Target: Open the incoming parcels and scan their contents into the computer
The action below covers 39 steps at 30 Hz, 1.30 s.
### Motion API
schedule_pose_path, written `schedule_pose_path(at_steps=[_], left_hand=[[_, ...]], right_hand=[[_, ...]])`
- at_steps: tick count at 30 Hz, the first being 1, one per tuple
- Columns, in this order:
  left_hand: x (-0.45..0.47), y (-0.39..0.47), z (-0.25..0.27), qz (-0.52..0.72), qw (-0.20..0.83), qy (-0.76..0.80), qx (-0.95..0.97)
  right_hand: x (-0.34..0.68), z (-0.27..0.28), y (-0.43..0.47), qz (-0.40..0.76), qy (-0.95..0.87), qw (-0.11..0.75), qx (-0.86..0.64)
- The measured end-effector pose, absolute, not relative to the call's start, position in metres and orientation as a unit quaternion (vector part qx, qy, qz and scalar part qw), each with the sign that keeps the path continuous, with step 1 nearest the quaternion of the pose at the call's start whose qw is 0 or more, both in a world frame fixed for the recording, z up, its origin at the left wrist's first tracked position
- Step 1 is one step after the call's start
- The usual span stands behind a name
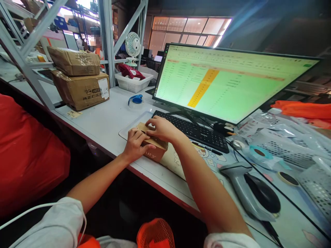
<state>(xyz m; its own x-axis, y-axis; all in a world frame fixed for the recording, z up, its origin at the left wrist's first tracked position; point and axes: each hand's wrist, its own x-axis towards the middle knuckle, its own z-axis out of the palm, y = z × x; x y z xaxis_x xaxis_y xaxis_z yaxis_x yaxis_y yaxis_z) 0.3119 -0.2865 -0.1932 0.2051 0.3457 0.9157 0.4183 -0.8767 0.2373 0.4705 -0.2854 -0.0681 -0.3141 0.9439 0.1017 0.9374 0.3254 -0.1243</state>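
A small brown cardboard box (155,154) with white lettering ending in "uty" sits near the table's front edge, on a pale printed mat (176,163). My left hand (136,144) grips its left end, fingers bent over the top and thumb along the front side. Curled over the far side and top of the same box is my right hand (162,129), with its thumb and fingertips close to the left fingers. A tiny dark spot shows by the left fingertips; I cannot make out what it is. The hands cover much of the box top.
Beyond the box lie a black keyboard (196,131) and a monitor (232,86). On the right are a barcode scanner (248,189), tape rolls and white baskets (281,144). Two stacked cartons (82,91), a blue tape ring (136,99) and a metal frame (106,41) stand left.
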Motion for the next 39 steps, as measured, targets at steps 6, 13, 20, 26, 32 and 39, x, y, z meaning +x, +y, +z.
schedule_pose_path(at_steps=[6, 13, 20, 26, 32, 39], left_hand=[[0.311, -0.288, -0.191, -0.578, 0.027, -0.247, -0.777], [0.312, -0.289, -0.189, -0.587, 0.022, -0.248, -0.77], [0.314, -0.291, -0.193, -0.559, 0.01, -0.278, -0.781], [0.302, -0.298, -0.173, -0.472, 0.025, -0.298, -0.83], [0.29, -0.282, -0.09, -0.171, -0.011, -0.287, -0.943], [0.306, -0.309, -0.09, -0.196, 0.149, -0.306, -0.92]], right_hand=[[0.449, -0.051, -0.289, -0.06, -0.827, -0.065, -0.555], [0.456, -0.05, -0.286, -0.113, -0.816, -0.077, -0.561], [0.477, -0.052, -0.271, -0.071, -0.696, 0.03, -0.714], [0.478, -0.078, -0.248, 0.037, -0.685, 0.055, -0.726], [0.488, -0.093, -0.241, 0.091, -0.706, 0.085, -0.697], [0.493, -0.095, -0.235, 0.124, -0.71, 0.12, -0.683]])
